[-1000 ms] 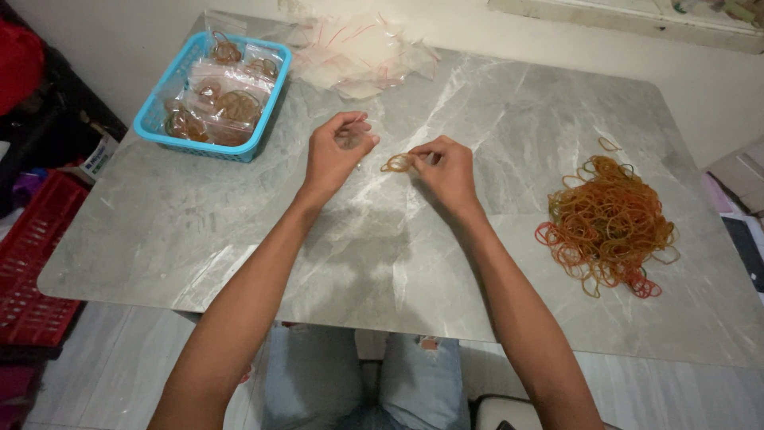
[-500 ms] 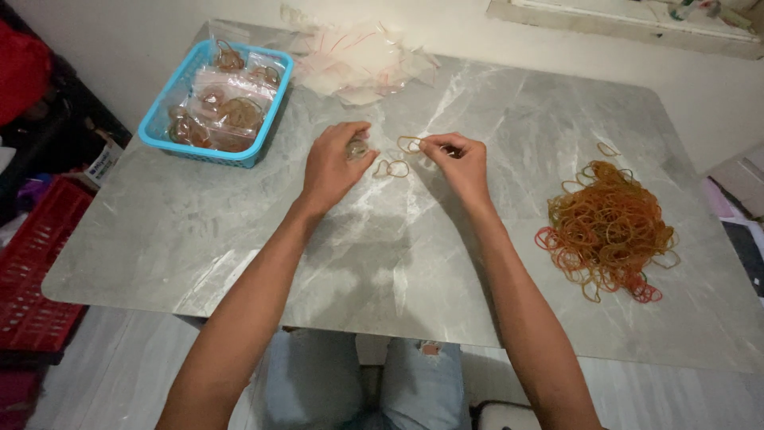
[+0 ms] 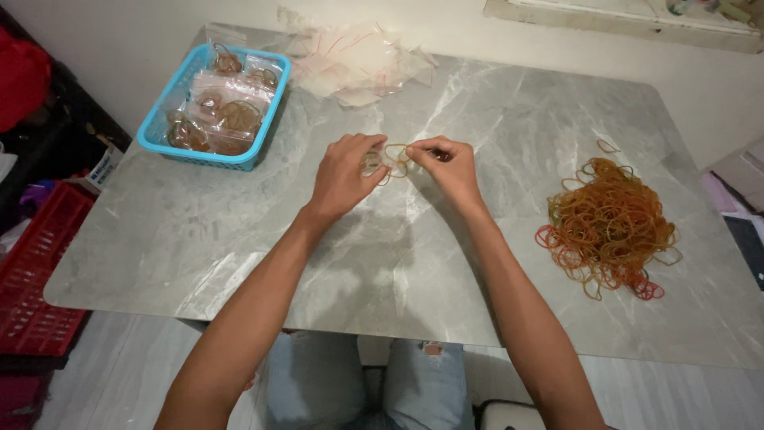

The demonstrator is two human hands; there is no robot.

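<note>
My left hand (image 3: 344,171) and my right hand (image 3: 447,165) meet over the middle of the grey marble table (image 3: 239,247). Between their fingertips they pinch a few yellowish rubber bands (image 3: 394,159), held just above the tabletop. My left fingers also seem to grip a small clear bag (image 3: 372,162), though it is partly hidden. A large heap of orange, yellow and red rubber bands (image 3: 609,223) lies on the table to the right of my right forearm.
A blue plastic basket (image 3: 159,131) at the back left holds several small clear bags of rubber bands. A pile of empty clear bags (image 3: 358,60) lies at the back centre. Red crates (image 3: 36,263) stand on the floor to the left. My knees show below the table's front edge.
Both hands have stayed together over the table's middle, working the rubber bands between the fingers. The view has shifted slightly; the heap and the basket have not moved.
</note>
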